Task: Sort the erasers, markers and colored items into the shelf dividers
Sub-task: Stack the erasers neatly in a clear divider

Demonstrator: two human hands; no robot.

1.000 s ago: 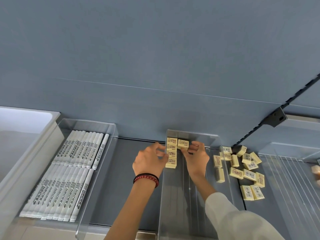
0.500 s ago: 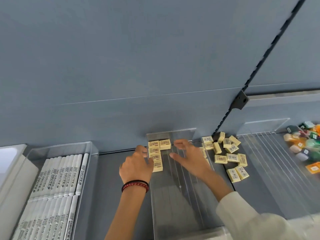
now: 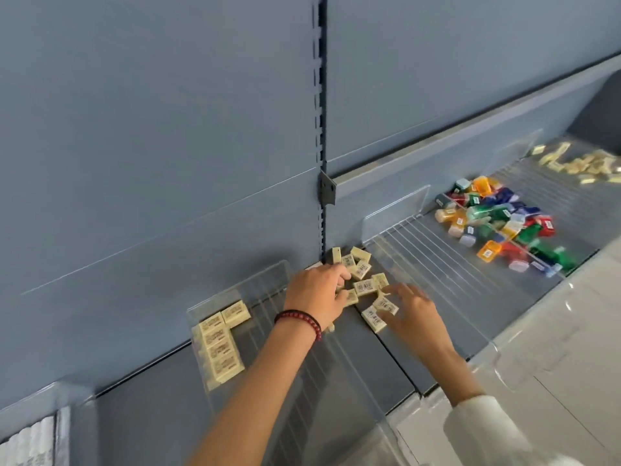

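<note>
Several loose cream erasers (image 3: pixel 364 286) lie in a heap on the grey shelf by the back wall. My left hand (image 3: pixel 317 294), with a bead bracelet on the wrist, reaches over the heap, its fingers curled round an eraser (image 3: pixel 351 298) at the edge. My right hand (image 3: pixel 415 314) lies beside it with fingers spread, the tips touching an eraser (image 3: pixel 386 306). To the left, a clear divider tray (image 3: pixel 268 277) holds a neat row of erasers (image 3: pixel 220 346). Colored items (image 3: pixel 497 223) are piled at the right. White markers (image 3: pixel 30 445) show at the bottom left corner.
A clear ribbed divider (image 3: pixel 437 274) lies between the eraser heap and the colored items. More pale yellow pieces (image 3: pixel 578 163) sit blurred at the far right. A slotted upright (image 3: pixel 322 129) runs up the blue back wall. The shelf's pale front edge (image 3: pixel 554 381) is at the right.
The view has swung to the right. Both hands left the tray with the eraser row and moved right onto the loose heap.
</note>
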